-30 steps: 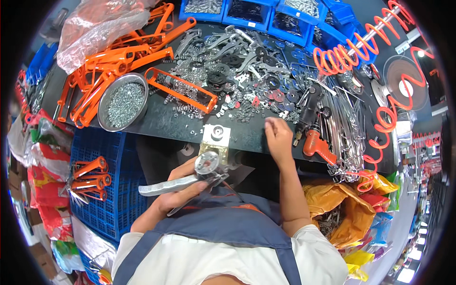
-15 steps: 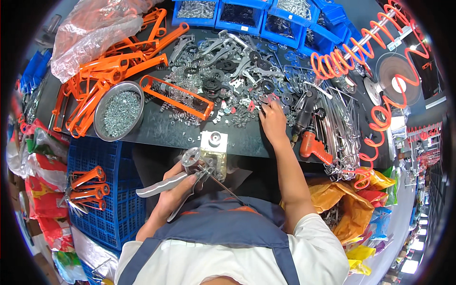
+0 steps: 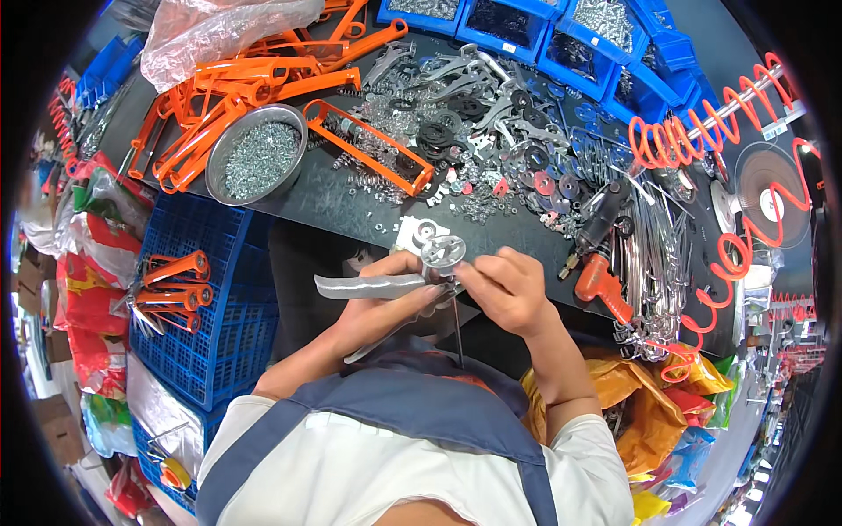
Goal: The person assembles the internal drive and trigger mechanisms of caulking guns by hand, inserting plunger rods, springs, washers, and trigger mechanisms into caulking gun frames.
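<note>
My left hand [image 3: 379, 302] grips a grey metal handle part [image 3: 364, 286] with a round silver wheel [image 3: 443, 252] at its top end. It holds this just in front of the black workbench [image 3: 324, 200]. My right hand [image 3: 504, 289] is beside it, fingertips pinched on a small part at the wheel end of the same piece. A thin dark rod [image 3: 457, 329] hangs down below the hands. Both hands are over my lap, above a blue apron.
The bench holds a steel bowl of screws [image 3: 256, 156], orange metal frames [image 3: 226, 92], heaps of grey levers, washers and springs [image 3: 474, 105], and an orange power screwdriver [image 3: 599, 280]. Blue parts bins [image 3: 526, 22] line the back. A blue crate with orange parts [image 3: 197, 298] stands to my left.
My right hand came back from the pile of small parts on the bench to the wheel end of the handle. My left hand lifted the handle a little higher.
</note>
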Available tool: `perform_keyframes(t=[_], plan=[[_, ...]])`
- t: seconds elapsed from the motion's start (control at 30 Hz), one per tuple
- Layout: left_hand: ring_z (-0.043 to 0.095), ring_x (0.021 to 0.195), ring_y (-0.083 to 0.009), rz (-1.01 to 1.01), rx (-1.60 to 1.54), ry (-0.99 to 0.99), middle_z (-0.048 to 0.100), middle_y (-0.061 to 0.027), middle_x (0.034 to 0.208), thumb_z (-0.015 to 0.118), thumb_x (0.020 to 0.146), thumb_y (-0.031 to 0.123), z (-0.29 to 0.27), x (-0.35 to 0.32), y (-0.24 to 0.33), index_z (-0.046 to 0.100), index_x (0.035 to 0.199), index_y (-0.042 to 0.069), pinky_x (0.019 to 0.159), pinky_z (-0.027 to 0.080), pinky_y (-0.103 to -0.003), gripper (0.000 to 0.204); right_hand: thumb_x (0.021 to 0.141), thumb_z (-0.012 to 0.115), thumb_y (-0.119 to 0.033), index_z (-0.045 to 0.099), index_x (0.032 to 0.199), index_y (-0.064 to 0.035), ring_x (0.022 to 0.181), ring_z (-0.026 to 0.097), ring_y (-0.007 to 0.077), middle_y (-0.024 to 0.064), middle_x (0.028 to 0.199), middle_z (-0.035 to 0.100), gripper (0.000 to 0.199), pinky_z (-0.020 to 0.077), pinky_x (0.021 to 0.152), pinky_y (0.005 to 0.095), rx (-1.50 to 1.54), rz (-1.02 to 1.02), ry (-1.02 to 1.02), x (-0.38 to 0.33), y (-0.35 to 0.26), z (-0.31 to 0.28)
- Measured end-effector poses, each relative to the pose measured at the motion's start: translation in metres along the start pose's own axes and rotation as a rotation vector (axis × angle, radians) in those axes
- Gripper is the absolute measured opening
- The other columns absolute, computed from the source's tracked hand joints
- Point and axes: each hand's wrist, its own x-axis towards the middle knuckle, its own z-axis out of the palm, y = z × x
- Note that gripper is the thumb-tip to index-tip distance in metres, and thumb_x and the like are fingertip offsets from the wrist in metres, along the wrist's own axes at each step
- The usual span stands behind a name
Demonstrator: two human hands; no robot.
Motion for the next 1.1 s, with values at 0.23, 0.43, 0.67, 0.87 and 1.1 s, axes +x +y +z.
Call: perform_keyframes(t=[0.23, 0.43, 0.67, 0.87, 1.1], plan=[[0.056, 0.088, -0.0123, 0.25, 0.182, -0.028, 0.06, -0.0075, 0.099, 0.066, 0.085, 0.011, 0.009, 0.0, -0.002, 0.061, 0.097, 0.0, 0.076, 0.043, -0.027, 0.017, 0.06, 0.07, -0.003, 0.068, 0.091, -0.0003, 0.059, 0.05, 0.0167, 0.0036, 0.079, 0.054, 0.031, 0.043, 0.047, 0.0289, 0.082, -0.103, -0.094, -0.002, 0.007, -0.01], [0.057, 0.092, -0.0188, 0.355, 0.433, -0.115, 0.062, -0.009, 0.095, 0.068, 0.081, 0.01, 0.003, 0.002, 0.001, 0.064, 0.095, 0.001, 0.083, 0.042, -0.032, 0.017, 0.076, 0.069, -0.003, 0.065, 0.095, 0.0012, 0.074, 0.053, 0.0117, 0.0074, 0.089, 0.057, 0.019, 0.0445, 0.058, 0.0242, 0.624, 0.674, 0.195, -0.014, -0.014, 0.003], [0.057, 0.084, -0.0236, 0.481, 0.514, -0.339, 0.057, -0.0108, 0.091, 0.068, 0.077, 0.006, -0.006, 0.0, 0.006, 0.061, 0.09, 0.003, 0.073, 0.045, -0.033, 0.016, 0.072, 0.077, -0.014, 0.065, 0.092, -0.0011, 0.087, 0.052, 0.0115, 0.0035, 0.09, 0.056, 0.027, 0.0409, 0.076, 0.0252, 1.447, 1.022, 0.106, -0.024, -0.043, 0.022], [0.056, 0.086, -0.024, 0.39, 0.459, -0.239, 0.055, -0.0112, 0.092, 0.067, 0.078, 0.007, -0.013, -0.007, -0.046, 0.058, 0.089, 0.003, 0.075, 0.045, -0.034, 0.016, 0.078, 0.073, -0.009, 0.063, 0.096, -0.0023, 0.085, 0.05, 0.0074, -0.0008, 0.093, 0.052, 0.022, 0.0411, 0.077, 0.0238, 1.316, 1.098, 0.019, -0.06, -0.049, 0.044], [0.056, 0.093, -0.0228, 0.396, 0.346, -0.236, 0.058, -0.0105, 0.098, 0.063, 0.081, 0.012, -0.028, -0.009, -0.042, 0.059, 0.091, 0.002, 0.084, 0.043, -0.035, 0.014, 0.082, 0.065, -0.005, 0.063, 0.092, -0.0003, 0.074, 0.054, 0.0064, -0.0009, 0.08, 0.059, 0.012, 0.0439, 0.068, 0.0219, 0.786, 1.101, 0.078, -0.02, 0.027, 0.035]])
